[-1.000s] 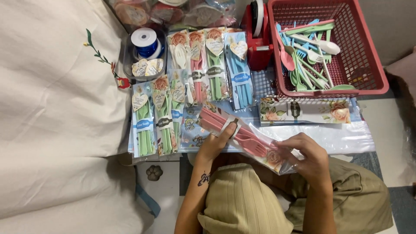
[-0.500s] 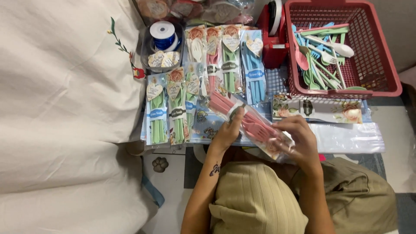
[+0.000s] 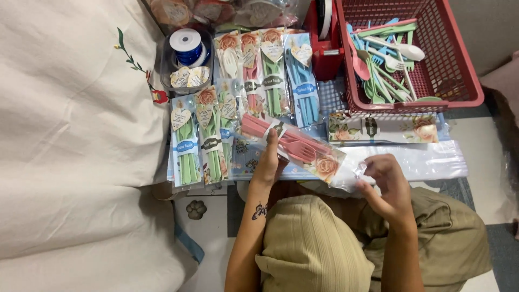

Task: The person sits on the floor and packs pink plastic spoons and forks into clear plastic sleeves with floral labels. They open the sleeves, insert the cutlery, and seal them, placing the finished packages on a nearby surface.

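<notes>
My left hand [image 3: 268, 162] holds a clear packet of pink plastic cutlery [image 3: 292, 143] with a rose-print end, thumb on top near its middle. My right hand [image 3: 386, 181] is off the packet, just right of its rose end, pinching a small clear bit [image 3: 360, 171] between its fingertips. Finished cutlery packets [image 3: 205, 135] in green, pink and blue lie in rows just beyond my left hand.
A red basket [image 3: 459, 75] of loose plastic cutlery stands at the back right. A red tape dispenser [image 3: 324, 48] is beside it. A tray with blue ribbon spool [image 3: 186, 46] and heart tags sits back left. A rose-print flat strip [image 3: 386, 128] and clear bags [image 3: 432, 159] lie ahead; white cloth [image 3: 70, 135] on the left.
My right hand has let go of the packet's rose end and drawn back to the right with a small clear bit. My left hand still holds the packet.
</notes>
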